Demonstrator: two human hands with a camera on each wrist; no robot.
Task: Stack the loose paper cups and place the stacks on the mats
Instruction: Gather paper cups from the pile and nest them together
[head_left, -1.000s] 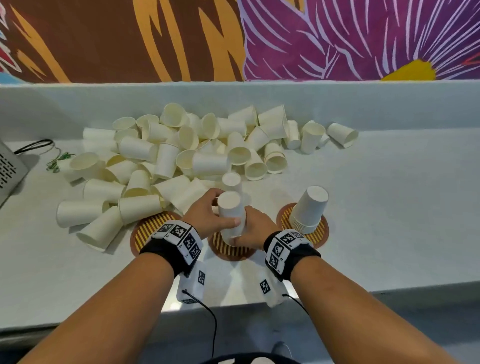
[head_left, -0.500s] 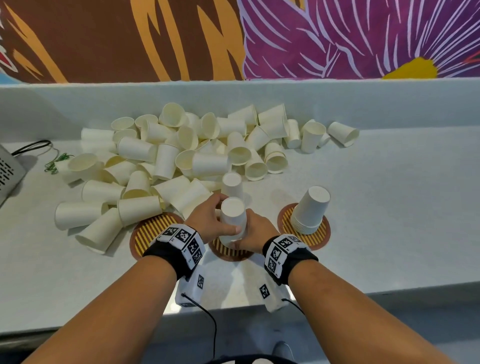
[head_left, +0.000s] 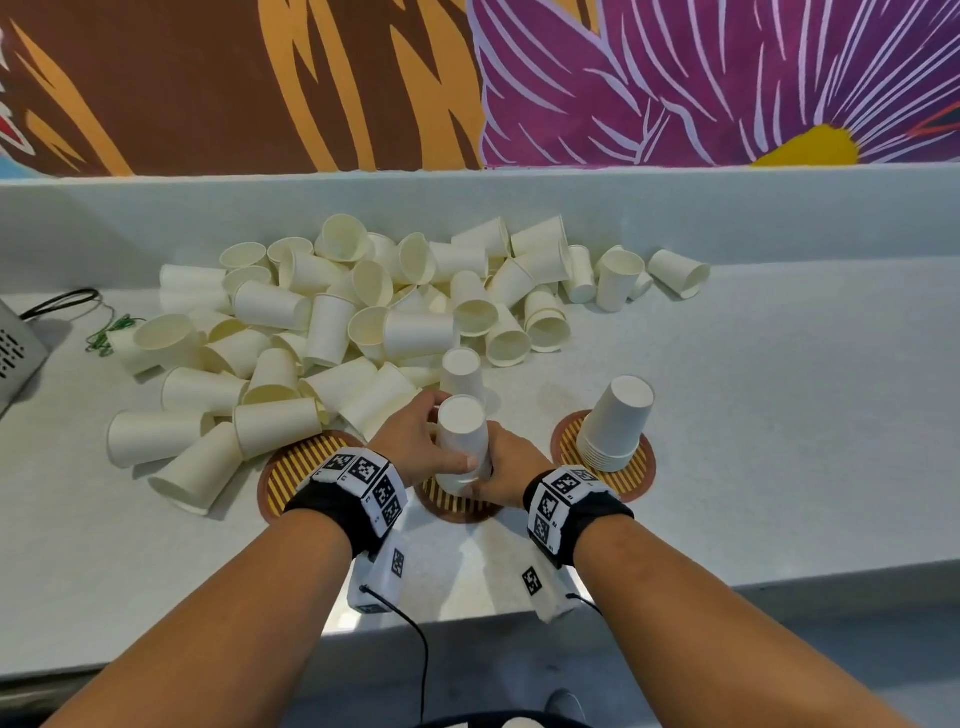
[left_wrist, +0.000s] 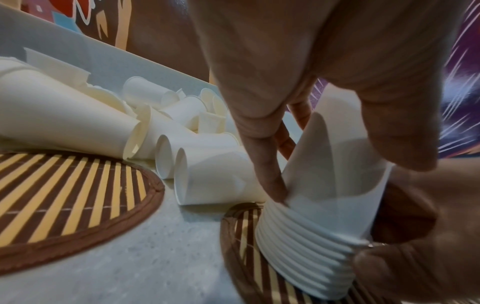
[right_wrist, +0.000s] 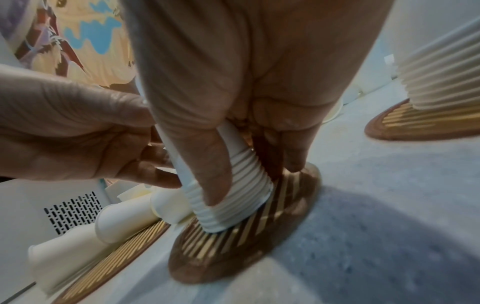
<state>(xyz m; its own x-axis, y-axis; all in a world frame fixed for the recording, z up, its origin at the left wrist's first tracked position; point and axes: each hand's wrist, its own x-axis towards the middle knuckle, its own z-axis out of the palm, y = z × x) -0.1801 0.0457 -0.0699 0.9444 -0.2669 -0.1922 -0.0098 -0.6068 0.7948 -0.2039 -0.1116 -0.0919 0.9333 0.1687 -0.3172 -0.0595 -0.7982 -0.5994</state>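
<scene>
Both hands hold an upside-down stack of white paper cups (head_left: 461, 441) on the middle round striped mat (head_left: 457, 506). My left hand (head_left: 415, 441) wraps it from the left, my right hand (head_left: 506, 467) from the right. Seen from the left wrist, the stack (left_wrist: 319, 230) has many nested rims and its lower edge meets the mat (left_wrist: 241, 246). In the right wrist view the stack (right_wrist: 233, 195) leans on the mat (right_wrist: 246, 236), thumb and fingers pinching it. A finished stack (head_left: 615, 423) stands on the right mat (head_left: 636, 475). The left mat (head_left: 296, 462) carries no stack.
A big pile of loose cups (head_left: 363, 322) covers the counter behind and left of the mats; some lie on the left mat's edge. One upturned cup (head_left: 462, 371) stands just behind my hands. A grey perforated device (head_left: 13, 348) and cable sit far left. A low wall (head_left: 779, 208) backs the counter.
The stack in both hands has come down slightly and now meets the middle mat. The hands stay wrapped round it.
</scene>
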